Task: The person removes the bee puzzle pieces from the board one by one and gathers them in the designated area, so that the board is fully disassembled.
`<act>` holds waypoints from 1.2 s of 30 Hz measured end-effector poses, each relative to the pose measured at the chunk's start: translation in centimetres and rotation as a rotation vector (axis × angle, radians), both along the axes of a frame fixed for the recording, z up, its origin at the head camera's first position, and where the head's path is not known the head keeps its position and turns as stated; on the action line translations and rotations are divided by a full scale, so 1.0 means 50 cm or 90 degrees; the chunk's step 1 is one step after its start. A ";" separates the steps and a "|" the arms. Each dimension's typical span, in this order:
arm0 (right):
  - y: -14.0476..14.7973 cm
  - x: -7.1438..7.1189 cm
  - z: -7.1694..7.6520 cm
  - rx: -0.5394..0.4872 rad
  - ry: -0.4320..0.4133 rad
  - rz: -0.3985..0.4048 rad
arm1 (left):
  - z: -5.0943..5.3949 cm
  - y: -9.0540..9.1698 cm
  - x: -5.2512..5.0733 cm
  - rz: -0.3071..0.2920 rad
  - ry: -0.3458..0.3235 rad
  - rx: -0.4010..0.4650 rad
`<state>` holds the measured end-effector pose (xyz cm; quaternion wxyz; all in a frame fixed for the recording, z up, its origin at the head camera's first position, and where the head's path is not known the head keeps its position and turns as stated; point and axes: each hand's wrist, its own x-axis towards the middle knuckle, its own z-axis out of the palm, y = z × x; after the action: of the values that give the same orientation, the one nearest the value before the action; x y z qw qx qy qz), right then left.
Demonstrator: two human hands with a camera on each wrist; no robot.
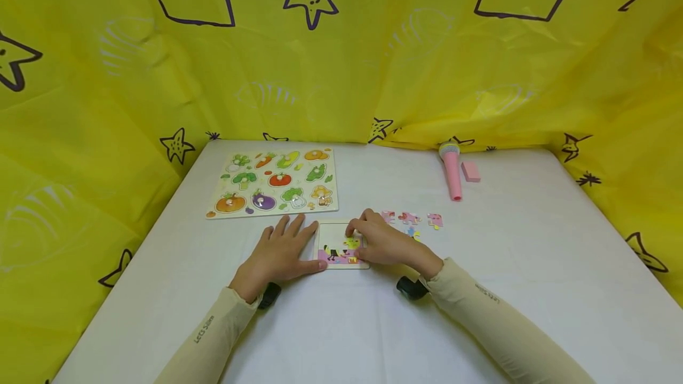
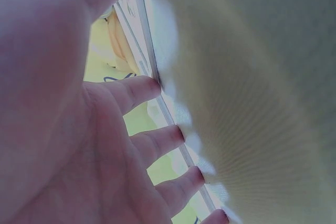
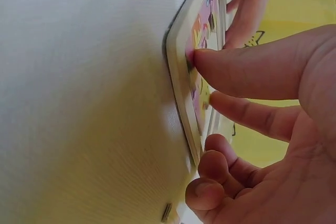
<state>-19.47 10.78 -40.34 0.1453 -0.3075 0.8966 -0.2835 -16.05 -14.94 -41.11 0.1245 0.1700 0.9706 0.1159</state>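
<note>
While the left hand (image 1: 280, 255), fingers spread, braced the puzzle tray (image 1: 332, 233) just below frame centre, the right hand (image 1: 385, 242) pinched a yellow piece (image 1: 351, 242); judged risk: skewed pressing could dislodge seated pieces (image 1: 333, 253).

Room before tray (image 1: 341, 266); vegetable board (image 1: 299, 181) blocks behind-left, gap seemingly narrow.

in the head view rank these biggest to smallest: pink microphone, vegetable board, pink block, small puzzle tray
1. vegetable board, clearly largest
2. small puzzle tray, partly covered
3. pink microphone, long but slim
4. pink block
</note>
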 end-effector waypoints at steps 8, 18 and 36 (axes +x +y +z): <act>-0.004 0.001 -0.004 -0.004 0.029 0.007 | 0.000 -0.001 -0.002 -0.004 0.007 -0.006; 0.001 0.007 -0.008 -0.032 0.047 0.018 | -0.002 -0.001 -0.003 -0.004 0.007 -0.008; 0.015 0.010 -0.014 -0.148 0.059 -0.039 | 0.002 0.000 0.001 -0.002 0.007 -0.007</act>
<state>-18.97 11.51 -41.04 0.0586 -0.3071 0.8726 -0.3752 -16.00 -14.94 -41.00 0.1206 0.1719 0.9715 0.1097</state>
